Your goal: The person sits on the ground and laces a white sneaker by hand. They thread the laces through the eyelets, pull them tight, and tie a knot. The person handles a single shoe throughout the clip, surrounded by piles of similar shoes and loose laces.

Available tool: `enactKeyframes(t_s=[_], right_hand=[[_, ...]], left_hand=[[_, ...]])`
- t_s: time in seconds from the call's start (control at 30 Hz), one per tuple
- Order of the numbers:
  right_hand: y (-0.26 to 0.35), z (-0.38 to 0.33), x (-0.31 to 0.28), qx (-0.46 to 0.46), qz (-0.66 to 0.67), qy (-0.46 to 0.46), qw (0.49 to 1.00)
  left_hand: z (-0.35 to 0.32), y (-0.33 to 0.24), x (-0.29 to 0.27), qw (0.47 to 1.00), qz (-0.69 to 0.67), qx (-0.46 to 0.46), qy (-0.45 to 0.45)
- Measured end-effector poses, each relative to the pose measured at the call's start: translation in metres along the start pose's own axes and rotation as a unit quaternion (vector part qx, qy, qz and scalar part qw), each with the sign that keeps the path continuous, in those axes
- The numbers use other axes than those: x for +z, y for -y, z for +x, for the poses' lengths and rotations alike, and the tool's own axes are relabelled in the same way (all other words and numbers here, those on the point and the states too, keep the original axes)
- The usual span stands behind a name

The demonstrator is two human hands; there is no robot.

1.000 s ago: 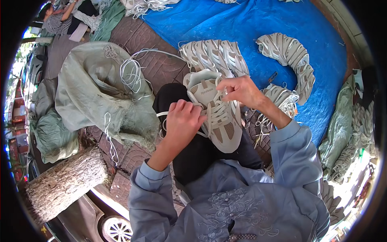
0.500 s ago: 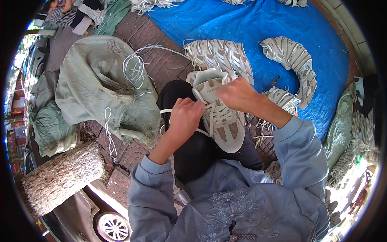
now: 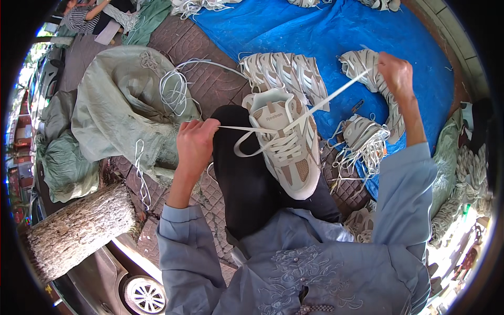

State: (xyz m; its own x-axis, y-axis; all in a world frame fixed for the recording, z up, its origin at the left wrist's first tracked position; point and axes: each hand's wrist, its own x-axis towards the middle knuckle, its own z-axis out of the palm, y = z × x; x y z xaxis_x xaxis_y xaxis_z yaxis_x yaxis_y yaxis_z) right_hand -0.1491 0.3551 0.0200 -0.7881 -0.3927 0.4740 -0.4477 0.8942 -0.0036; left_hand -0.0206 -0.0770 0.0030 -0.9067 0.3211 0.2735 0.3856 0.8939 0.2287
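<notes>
A beige and white sneaker [image 3: 294,170] rests on my lap, its toe pointing toward me and its tongue standing up. White laces cross over its front in several rows. My left hand [image 3: 195,137] is closed on one end of the shoelace, which runs taut to the shoe from over my left knee. My right hand [image 3: 395,73] grips the other end of the white shoelace [image 3: 336,93], drawn tight up and to the right above the blue sheet. A loose loop of lace hangs at the shoe's left side.
Rows of sneaker uppers [image 3: 283,73] lie on a blue tarp [image 3: 226,26], with a curved stack [image 3: 396,118] at right. A pale sack [image 3: 115,105] holding loose laces [image 3: 176,92] is at left, near a tree trunk [image 3: 84,231]. Another person [image 3: 84,18] sits far left.
Both hands have moved apart from close beside the shoe, the left outward to the left, the right up and to the right. The lace ends are now stretched out between shoe and hands.
</notes>
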Motion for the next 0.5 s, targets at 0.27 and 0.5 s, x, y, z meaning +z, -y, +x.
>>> enactKeyframes(t_s=[0.27, 0.5], right_hand=[[-0.179, -0.1, -0.005, 0.263, -0.258, 0.194, 0.909], [0.038, -0.055, 0.027, 0.067, 0.387, 0.204, 0.897]], left_hand=[[0.008, 0.012, -0.005, 0.971, -0.169, -0.165, 0.03], [0.027, 0.007, -0.011, 0.962, -0.196, -0.186, 0.033]])
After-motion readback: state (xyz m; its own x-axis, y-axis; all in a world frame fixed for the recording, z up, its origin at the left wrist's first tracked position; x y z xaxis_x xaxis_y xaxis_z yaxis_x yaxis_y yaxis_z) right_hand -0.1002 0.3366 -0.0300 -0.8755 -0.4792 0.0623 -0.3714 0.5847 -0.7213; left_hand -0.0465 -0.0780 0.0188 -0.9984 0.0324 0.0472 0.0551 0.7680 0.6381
